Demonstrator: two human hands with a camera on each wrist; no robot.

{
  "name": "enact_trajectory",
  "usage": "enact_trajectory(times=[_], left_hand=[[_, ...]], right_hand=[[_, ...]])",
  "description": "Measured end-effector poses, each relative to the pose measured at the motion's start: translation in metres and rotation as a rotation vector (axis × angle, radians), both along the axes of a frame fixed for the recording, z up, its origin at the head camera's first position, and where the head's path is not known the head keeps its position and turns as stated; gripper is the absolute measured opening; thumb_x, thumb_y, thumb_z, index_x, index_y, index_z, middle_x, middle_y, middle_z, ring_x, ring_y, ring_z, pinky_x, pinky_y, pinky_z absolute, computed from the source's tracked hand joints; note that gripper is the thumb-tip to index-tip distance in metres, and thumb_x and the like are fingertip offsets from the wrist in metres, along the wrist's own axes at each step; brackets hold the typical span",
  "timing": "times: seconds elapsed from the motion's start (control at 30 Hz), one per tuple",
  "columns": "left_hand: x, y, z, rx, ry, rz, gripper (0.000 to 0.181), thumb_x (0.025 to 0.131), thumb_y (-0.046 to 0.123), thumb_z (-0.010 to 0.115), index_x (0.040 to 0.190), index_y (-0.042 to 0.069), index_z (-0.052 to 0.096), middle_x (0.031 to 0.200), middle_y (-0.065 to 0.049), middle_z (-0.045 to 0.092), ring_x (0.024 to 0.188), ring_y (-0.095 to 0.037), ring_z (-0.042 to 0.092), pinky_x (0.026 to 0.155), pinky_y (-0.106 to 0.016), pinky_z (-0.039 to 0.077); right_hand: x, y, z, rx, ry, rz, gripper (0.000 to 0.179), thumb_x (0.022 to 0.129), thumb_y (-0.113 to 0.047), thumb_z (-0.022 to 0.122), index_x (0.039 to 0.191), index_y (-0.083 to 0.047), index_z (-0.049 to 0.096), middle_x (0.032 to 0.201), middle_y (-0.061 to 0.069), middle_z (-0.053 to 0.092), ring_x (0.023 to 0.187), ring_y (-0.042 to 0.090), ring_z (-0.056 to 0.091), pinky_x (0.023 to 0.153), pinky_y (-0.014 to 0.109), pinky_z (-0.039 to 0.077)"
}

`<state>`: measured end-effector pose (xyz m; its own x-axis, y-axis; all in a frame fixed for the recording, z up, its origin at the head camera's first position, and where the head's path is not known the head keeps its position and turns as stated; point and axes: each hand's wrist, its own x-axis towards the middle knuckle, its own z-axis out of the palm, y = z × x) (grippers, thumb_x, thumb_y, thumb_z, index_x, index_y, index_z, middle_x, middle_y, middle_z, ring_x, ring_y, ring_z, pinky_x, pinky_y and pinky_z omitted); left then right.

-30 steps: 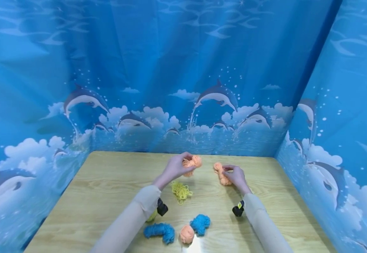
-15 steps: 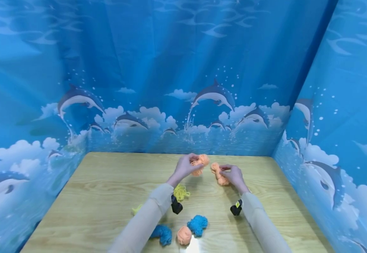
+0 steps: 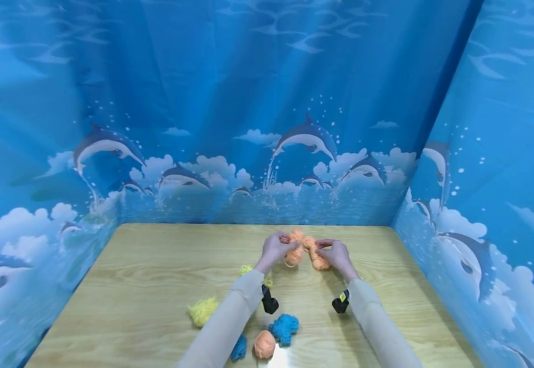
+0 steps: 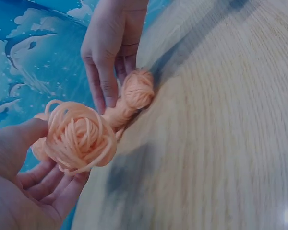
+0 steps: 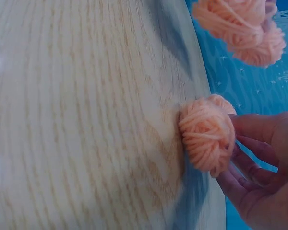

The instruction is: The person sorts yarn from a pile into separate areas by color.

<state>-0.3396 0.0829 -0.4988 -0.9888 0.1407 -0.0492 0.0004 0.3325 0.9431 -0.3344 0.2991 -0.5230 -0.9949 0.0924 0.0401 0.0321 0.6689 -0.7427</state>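
Note:
Near the table's far edge, my left hand (image 3: 274, 250) grips a peach yarn bundle (image 3: 296, 254) between thumb and fingers. In the left wrist view this bundle (image 4: 81, 136) has loose loops and is held above the table. My right hand (image 3: 338, 255) pinches a second peach yarn bundle (image 3: 319, 261), narrow in the middle with rounded ends. The right wrist view has that second bundle (image 5: 206, 136) low at the tabletop, fingers along one side. In the head view the two bundles are side by side; whether they touch I cannot tell.
Closer in on the wooden table (image 3: 156, 266) lie a peach yarn ball (image 3: 264, 344), a blue yarn bundle (image 3: 284, 328) and another blue one (image 3: 239, 348), partly behind my left sleeve. Yellow yarn (image 3: 201, 312) lies left of that sleeve, loose yellow strands (image 3: 246, 269) behind it. A dolphin-print curtain (image 3: 248, 128) borders the table.
My left hand has carried its peach bundle rightward, up beside the other one. The right hand keeps its hold with little movement. The left sleeve now covers more of one blue bundle.

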Motion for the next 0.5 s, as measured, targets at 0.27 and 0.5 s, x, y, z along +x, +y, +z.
enact_trajectory(times=[0.27,0.5], left_hand=[[0.002,0.014,-0.010,-0.042,-0.093,0.056,0.038,0.091,0.030,0.077,0.113,0.001,0.065,0.102,-0.013,0.068,0.085,-0.022,0.063,0.069,-0.033,0.053],[0.000,0.024,-0.021,-0.090,-0.084,0.070,0.034,0.091,0.031,0.077,0.104,0.003,0.064,0.091,-0.008,0.064,0.075,-0.018,0.058,0.061,-0.026,0.045]], right_hand=[[0.001,-0.001,0.001,-0.016,0.008,0.013,0.027,0.091,-0.008,0.074,0.117,0.000,0.074,0.107,0.018,0.074,0.092,0.029,0.071,0.072,0.031,0.057],[0.000,-0.001,0.000,0.004,0.009,0.016,0.027,0.092,-0.008,0.074,0.118,0.000,0.073,0.107,0.017,0.074,0.096,0.030,0.069,0.075,0.034,0.057]])
